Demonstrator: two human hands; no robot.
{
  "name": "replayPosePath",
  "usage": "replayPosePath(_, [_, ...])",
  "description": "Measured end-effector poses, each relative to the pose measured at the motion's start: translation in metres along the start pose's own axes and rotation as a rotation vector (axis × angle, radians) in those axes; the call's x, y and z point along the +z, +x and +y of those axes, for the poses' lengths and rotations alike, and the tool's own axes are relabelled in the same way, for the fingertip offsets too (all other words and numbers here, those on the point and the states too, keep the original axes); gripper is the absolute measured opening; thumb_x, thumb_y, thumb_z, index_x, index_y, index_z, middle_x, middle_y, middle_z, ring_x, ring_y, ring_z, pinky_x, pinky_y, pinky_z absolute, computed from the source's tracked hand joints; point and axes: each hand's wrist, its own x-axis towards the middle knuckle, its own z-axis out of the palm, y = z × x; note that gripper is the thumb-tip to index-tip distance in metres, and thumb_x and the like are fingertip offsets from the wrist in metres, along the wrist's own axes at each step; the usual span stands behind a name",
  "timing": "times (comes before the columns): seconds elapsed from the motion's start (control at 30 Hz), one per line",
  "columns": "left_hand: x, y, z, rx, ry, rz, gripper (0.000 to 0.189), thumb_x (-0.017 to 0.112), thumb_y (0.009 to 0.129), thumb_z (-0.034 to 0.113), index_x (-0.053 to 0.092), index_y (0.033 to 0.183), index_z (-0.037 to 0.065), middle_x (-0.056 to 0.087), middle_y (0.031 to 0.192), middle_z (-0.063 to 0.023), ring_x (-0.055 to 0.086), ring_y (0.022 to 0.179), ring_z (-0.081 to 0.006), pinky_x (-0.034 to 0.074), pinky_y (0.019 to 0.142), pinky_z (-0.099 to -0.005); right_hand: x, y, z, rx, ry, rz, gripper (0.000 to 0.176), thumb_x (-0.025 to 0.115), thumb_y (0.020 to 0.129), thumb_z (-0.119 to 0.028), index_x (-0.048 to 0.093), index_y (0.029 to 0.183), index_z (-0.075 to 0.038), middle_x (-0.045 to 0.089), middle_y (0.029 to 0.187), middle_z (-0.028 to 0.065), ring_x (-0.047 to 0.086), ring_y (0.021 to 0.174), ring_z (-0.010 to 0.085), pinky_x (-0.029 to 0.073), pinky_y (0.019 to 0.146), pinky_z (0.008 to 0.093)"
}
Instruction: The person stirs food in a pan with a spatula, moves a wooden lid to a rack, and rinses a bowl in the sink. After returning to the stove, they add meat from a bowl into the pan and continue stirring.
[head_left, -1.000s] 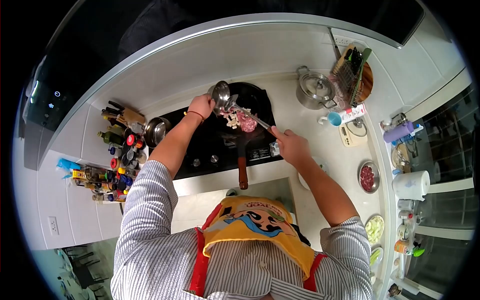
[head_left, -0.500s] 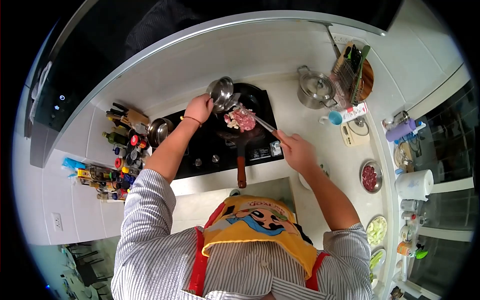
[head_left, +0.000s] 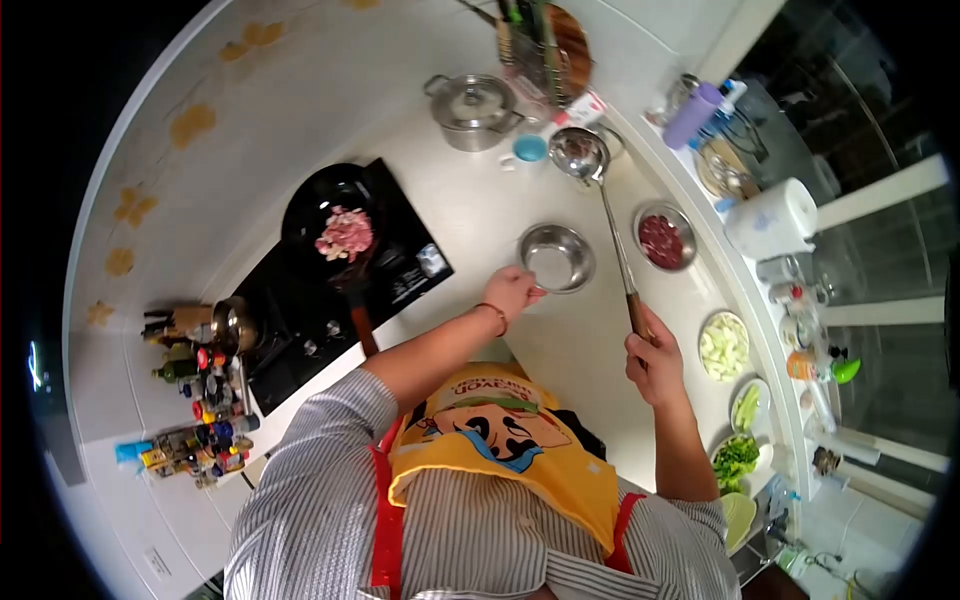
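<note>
My left hand [head_left: 512, 289] has its fingers closed at the near left rim of a small steel bowl [head_left: 562, 262], which is over the counter beside the stove. In my right hand [head_left: 655, 357] is the wooden handle of a long metal ladle [head_left: 618, 240]. The ladle's round head reaches away over the counter, above a pale item near the blue cup [head_left: 530, 150]. On the stove stands a black wok [head_left: 297, 215] with a wooden handle, holding pink raw meat pieces [head_left: 345, 234].
A lidded steel pot [head_left: 474, 112] stands at the back. Along the right are a bowl of dark red meat [head_left: 661, 241], a plate of pale green pieces [head_left: 723, 346], and chopped greens [head_left: 736, 457]. Bottles and jars [head_left: 205, 440] crowd the left of the stove [head_left: 300, 310].
My view has turned right. My left hand has brought the steel bowl from above the wok to the counter. My right hand has lifted the ladle from the meat and swung it right.
</note>
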Motion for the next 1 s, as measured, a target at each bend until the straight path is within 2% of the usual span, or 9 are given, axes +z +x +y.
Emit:
replayPosePath(0.3, [0.103,0.093,-0.11,-0.046,0.344,0.03,0.025,0.06,0.104,0.017,0.066,0.091,-0.003,0.074,0.082,-0.0126,0.076,0.078,-0.0199,0.059,0.063,-0.0295,-0.095,-0.099,0.033,-0.039,0.043,0.278,0.066,0.059,0.098,0.002,0.042,0.161,-0.009,0.051,0.078,-0.002,0.032,0.044,0.0045,0.024,0.039,0.0218])
replayPosePath(0.43, [0.099,0.112,-0.14,-0.131,0.025,0.064,0.024,0.06,0.104,0.017,0.067,0.091,-0.002,0.076,0.084,-0.0122,0.075,0.077,-0.0195,0.059,0.064,-0.0302,-0.097,-0.105,0.034,-0.014,0.05,0.292,0.067,0.059,0.098,0.0,0.042,0.162,-0.009,0.049,0.076,-0.003,0.031,0.044,0.0042,0.024,0.039,0.0213])
replayPosePath(0.53, [0.071,0.107,-0.146,-0.125,0.541,-0.227,0.031,0.058,0.105,0.03,0.073,0.096,0.004,0.076,0.085,-0.0093,0.074,0.073,-0.0177,0.057,0.067,-0.0349,-0.09,-0.095,0.027,0.006,0.01,0.267,0.067,0.058,0.097,0.001,0.042,0.161,-0.009,0.047,0.074,-0.0039,0.03,0.044,0.0043,0.024,0.039,0.021])
replayPosePath(0.63, [0.035,-0.003,-0.128,-0.239,0.154,-0.313,0.031,0.06,0.104,0.033,0.074,0.101,0.006,0.077,0.099,-0.0123,0.074,0.076,-0.0198,0.059,0.076,-0.0364,-0.077,-0.066,0.033,0.016,-0.058,0.22,0.067,0.055,0.096,0.005,0.043,0.16,-0.008,0.045,0.071,-0.0049,0.03,0.044,0.0039,0.024,0.039,0.0202])
replayPosePath(0.7, [-0.008,-0.103,-0.036,0.049,0.719,-0.466,0.026,0.063,0.103,0.03,0.073,0.109,0.007,0.076,0.103,-0.012,0.074,0.086,-0.0194,0.059,0.082,-0.0371,-0.065,-0.046,0.041,0.034,-0.062,0.156,0.066,0.054,0.095,0.007,0.044,0.159,-0.006,0.048,0.072,-0.0044,0.031,0.044,0.0036,0.024,0.038,0.0198])
replayPosePath(0.77, [-0.077,-0.156,-0.037,0.342,0.904,-0.383,0.022,0.066,0.102,0.027,0.075,0.111,0.009,0.076,0.102,-0.0098,0.073,0.086,-0.0194,0.059,0.084,-0.0355,-0.042,-0.027,0.047,0.057,-0.115,0.105,0.065,0.055,0.095,0.006,0.044,0.158,-0.004,0.05,0.073,-0.0038,0.033,0.044,0.0035,0.025,0.038,0.0196])
replayPosePath(0.87, [-0.19,-0.223,-0.028,0.09,0.868,-0.008,0.019,0.073,0.096,0.026,0.078,0.101,0.008,0.077,0.092,-0.0112,0.074,0.084,-0.0209,0.059,0.079,-0.0345,-0.006,-0.01,0.049,0.071,-0.253,0.022,0.062,0.058,0.093,0.004,0.05,0.154,-0.003,0.055,0.077,-0.0033,0.038,0.047,0.0032,0.028,0.041,0.0197])
replayPosePath(0.9, [-0.236,-0.232,-0.04,0.164,0.933,0.096,0.021,0.074,0.095,0.028,0.078,0.097,0.007,0.077,0.087,-0.0118,0.074,0.082,-0.0232,0.059,0.078,-0.0357,0.01,-0.005,0.049,0.07,-0.332,-0.032,0.06,0.059,0.091,0.003,0.055,0.151,-0.003,0.058,0.08,-0.0035,0.042,0.05,0.003,0.03,0.043,0.0201])
replayPosePath(1.0, [-0.351,-0.217,-0.056,-0.02,1.283,0.477,0.025,0.068,0.095,0.028,0.077,0.099,0.005,0.077,0.091,-0.0188,0.074,0.087,-0.0375,0.059,0.082,-0.0464,0.057,0.015,0.054,0.042,-0.573,-0.119,0.054,0.063,0.093,-0.003,0.061,0.147,-0.004,0.062,0.083,-0.0028,0.05,0.058,0.005,0.04,0.051,0.0224])
